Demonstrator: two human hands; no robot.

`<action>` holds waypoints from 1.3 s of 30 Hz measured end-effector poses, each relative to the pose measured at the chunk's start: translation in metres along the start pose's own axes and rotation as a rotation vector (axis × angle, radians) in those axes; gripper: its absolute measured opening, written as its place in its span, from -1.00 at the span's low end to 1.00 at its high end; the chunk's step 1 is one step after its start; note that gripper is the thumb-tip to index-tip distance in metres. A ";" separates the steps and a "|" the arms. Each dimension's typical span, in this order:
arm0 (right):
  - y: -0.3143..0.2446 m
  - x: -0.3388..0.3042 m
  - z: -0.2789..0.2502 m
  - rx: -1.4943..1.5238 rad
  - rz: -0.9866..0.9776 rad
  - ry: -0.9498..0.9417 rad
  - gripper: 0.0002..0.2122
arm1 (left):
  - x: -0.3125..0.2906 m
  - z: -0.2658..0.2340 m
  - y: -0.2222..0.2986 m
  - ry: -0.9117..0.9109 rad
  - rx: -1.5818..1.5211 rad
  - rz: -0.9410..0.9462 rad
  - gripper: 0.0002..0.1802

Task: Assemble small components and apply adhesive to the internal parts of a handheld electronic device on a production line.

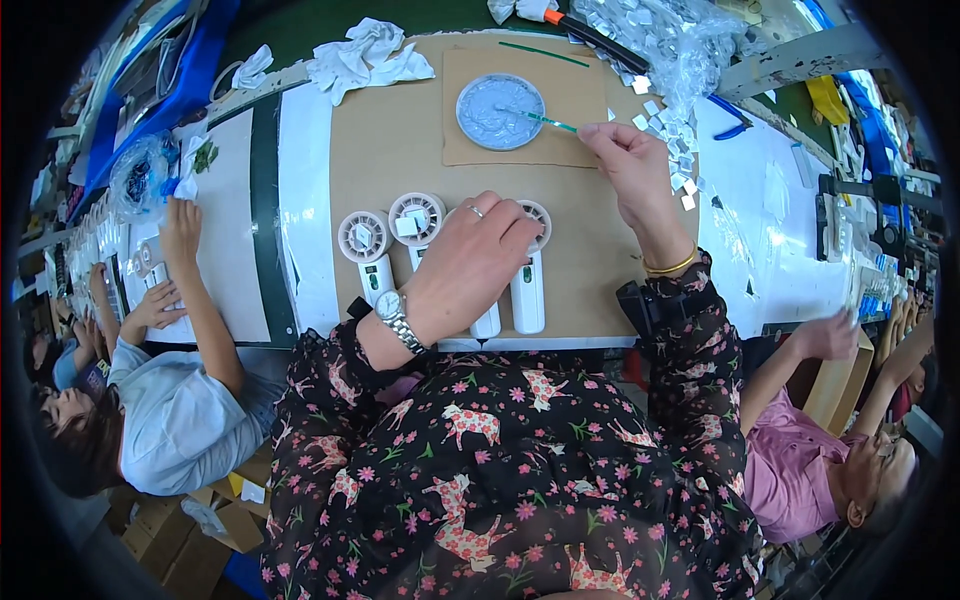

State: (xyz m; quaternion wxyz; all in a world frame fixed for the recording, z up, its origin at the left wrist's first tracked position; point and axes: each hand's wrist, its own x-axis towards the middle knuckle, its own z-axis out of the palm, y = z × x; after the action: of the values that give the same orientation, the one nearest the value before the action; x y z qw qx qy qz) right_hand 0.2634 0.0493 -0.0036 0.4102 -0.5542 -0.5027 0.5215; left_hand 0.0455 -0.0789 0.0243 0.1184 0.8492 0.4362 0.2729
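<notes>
My right hand pinches a thin green stick. The stick's other end rests in grey paste inside a round shallow dish. Over a row of white handheld fans, my left hand bends its fingers down by the head of the rightmost fan. Its fingertips are closed together, and what they may hold is hidden. White square pieces lie on the heads of the leftmost fan and the fan beside it. Another fan handle shows from under my left hand.
The dish stands on a cardboard sheet, with another green stick behind it. Small white squares are scattered at right, near blue-handled pliers. Crumpled white cloth lies far left. People work on both sides.
</notes>
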 end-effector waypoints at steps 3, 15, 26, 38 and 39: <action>-0.001 0.004 0.000 0.040 0.023 -0.027 -0.84 | -0.005 0.005 -0.001 0.063 0.036 0.020 -0.72; -0.005 -0.005 -0.009 0.081 -0.054 0.008 -0.84 | -0.014 0.011 -0.012 0.250 0.175 -0.014 -0.65; -0.027 -0.003 -0.023 0.344 0.015 -0.067 -0.83 | -0.024 0.013 -0.014 0.271 0.194 -0.061 -0.67; -0.040 -0.057 -0.029 0.375 0.009 -0.169 -0.85 | -0.037 0.011 -0.022 0.333 0.203 -0.082 -0.73; -0.040 -0.063 -0.030 0.351 0.004 -0.172 -0.85 | -0.037 0.011 -0.022 0.346 0.215 -0.081 -0.74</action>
State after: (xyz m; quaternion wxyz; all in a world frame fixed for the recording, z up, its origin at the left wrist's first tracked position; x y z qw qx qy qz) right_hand 0.2909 -0.0048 0.0496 0.4550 -0.4285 -0.4359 0.6475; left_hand 0.0194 -0.0952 -0.0081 -0.0385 0.7792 0.5105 0.3616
